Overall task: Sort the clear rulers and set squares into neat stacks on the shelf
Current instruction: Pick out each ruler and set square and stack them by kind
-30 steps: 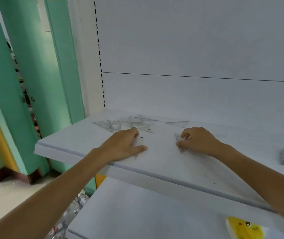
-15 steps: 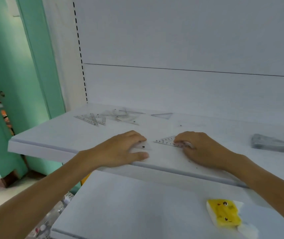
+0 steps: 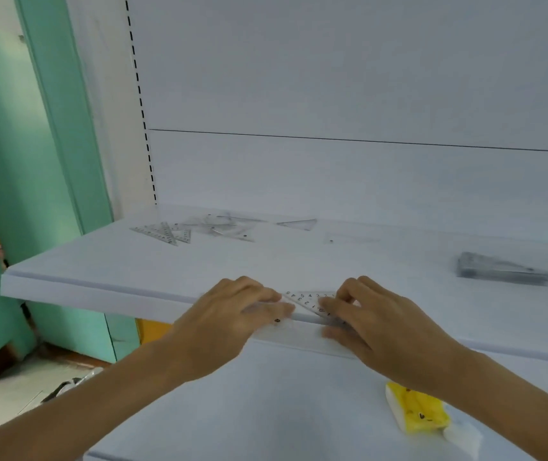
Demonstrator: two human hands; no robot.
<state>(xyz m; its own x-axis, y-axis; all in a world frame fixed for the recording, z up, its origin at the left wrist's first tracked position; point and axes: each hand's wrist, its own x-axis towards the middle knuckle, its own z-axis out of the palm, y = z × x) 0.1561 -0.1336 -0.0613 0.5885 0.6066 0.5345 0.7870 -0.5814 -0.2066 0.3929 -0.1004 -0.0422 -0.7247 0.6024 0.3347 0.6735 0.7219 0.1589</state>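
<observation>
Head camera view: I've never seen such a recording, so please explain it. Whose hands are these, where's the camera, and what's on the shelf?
No machine: a person wears the camera on the head, looking down at their own hands. The left hand rests on a clear piece at the front edge of the shelf; the right hand pinches a numbered set square beside it. More clear rulers and set squares lie scattered at the back left, a stack sits far right, a yellow packet below.

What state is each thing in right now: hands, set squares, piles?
Set square, lying flat at the front edge of the shelf.
Left hand, flat on a clear piece.
Right hand, fingers curled on the set square.
Back pile, scattered, unsorted.
Right stack, tidy.
</observation>
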